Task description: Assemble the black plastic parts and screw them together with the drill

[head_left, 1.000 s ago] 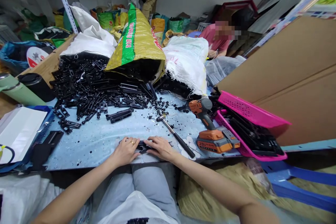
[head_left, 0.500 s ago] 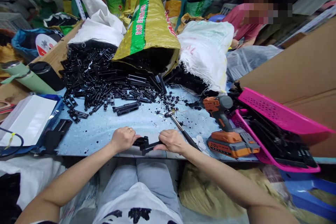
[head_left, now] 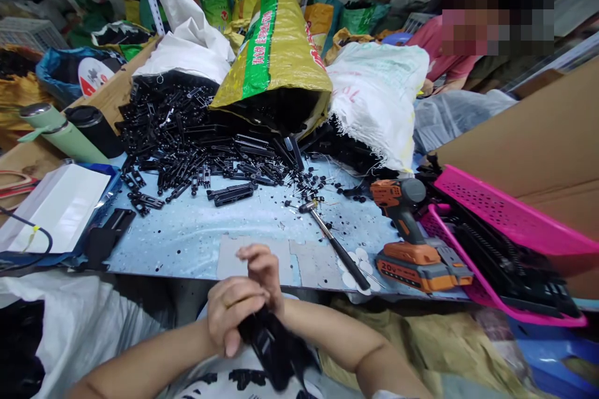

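Close to my body, beyond the table's front edge, my left hand is closed around the upper end of a long black part. The part is blurred and slants down towards my shirt, so its exact kind is unclear. Just behind the left hand, my right hand is raised with its fingers apart and loosely bent. Its palm is partly hidden by the left hand. Beyond both hands, on the blue table top, lies a hammer with a black handle.
A heap of black parts spills below a yellow sack and white sacks. An orange cordless drill stands right, beside a pink basket of black pieces. Left are a green bottle and a white box. A person sits behind.
Both hands have come back from the table edge towards my body and closer together. The left hand carries the black part; the right hand has let go of it and opened.
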{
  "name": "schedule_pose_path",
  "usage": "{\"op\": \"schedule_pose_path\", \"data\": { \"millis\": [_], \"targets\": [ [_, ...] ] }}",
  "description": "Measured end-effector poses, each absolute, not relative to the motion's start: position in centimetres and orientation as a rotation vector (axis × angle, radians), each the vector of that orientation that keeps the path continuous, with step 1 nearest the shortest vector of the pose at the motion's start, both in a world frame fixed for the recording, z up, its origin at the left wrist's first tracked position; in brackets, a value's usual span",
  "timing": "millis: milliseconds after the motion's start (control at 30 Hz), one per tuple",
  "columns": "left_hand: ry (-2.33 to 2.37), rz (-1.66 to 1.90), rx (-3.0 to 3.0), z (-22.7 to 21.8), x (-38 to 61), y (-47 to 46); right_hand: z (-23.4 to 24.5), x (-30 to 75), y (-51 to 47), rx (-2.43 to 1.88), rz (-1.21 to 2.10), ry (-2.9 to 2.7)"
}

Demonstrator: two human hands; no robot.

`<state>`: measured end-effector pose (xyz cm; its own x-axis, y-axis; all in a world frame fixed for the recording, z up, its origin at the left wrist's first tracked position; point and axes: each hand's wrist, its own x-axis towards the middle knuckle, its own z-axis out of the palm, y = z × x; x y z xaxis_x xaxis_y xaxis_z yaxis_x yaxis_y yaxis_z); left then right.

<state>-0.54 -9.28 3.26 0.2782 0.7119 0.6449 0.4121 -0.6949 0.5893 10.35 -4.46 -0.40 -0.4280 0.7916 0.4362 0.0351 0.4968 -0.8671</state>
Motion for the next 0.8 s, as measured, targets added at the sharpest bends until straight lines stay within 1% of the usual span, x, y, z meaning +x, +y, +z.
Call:
{"op": "schedule_pose_path", "data": {
  "millis": [67, 133, 167, 233, 333, 400, 467, 533, 600, 700, 800],
  "targets": [
    [1.124, 1.453, 2.347, 1.8, -1.1, -7.1, -0.7, 9.7, -1.2, -0.735, 0.977, -1.657],
    [1.308, 1.468, 2.522, 0.2, -2.3, -4.4, -0.6, 10.5, 3.7, -0.710, 0.897, -1.814],
    [1.425, 1.389, 2.600, -0.6, -3.1, -2.9, -0.6, 11.5, 6.7, -0.736, 0.782, -1.956],
    [1.594, 1.109, 2.706, -2.1, -4.6, 0.2, -0.7, 14.1, 12.8, -0.926, 0.531, -2.088],
    [1.671, 0.681, 2.760, -3.6, -5.5, 4.5, -1.2, 18.1, 21.1, -1.474, 0.219, -1.966],
    [1.680, 0.563, 2.731, -3.9, -5.0, 6.9, -1.4, 19.8, 24.9, -1.726, 0.112, -1.919],
    [1.706, 0.593, 2.671, -3.6, -4.2, 8.8, -1.7, 20.5, 27.2, -1.823, 0.098, -1.933],
    [1.780, 0.686, 2.581, -2.8, -4.2, 10.2, -1.8, 20.7, 28.1, -1.831, 0.188, -1.882],
    [1.946, 0.768, 2.436, -1.9, -5.6, 11.4, -2.0, 20.7, 27.6, -1.759, 0.439, -1.725],
    [2.311, 0.764, 2.115, -0.7, -8.9, 13.8, -2.0, 20.5, 24.2, -1.417, 0.974, -1.460],
    [2.468, 0.621, 1.929, -0.3, -10.9, 17.0, -1.7, 19.3, 18.5, -1.095, 1.301, -1.348]
  ]
}}
